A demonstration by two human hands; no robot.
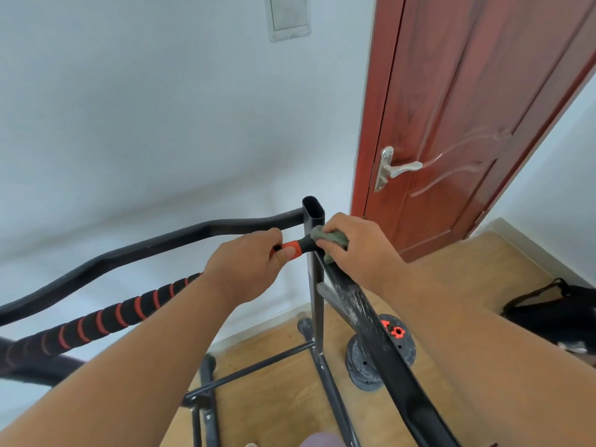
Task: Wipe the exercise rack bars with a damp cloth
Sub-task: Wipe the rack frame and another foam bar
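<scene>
A plain white wall (145,124) fills the left and centre, with a pale rectangular panel (288,14) set high in it. To the right hangs a red-brown wooden door (467,108) with a silver lever handle (398,167). Below lies a light wood floor (451,262), edged by a pale skirting board (532,246). Soft, even light.

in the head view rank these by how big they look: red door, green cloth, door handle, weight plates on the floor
1. red door
2. weight plates, partly hidden behind a rack bar
3. and 4. door handle and green cloth: look alike; the right hand covers much of the cloth, so unranked.
</scene>
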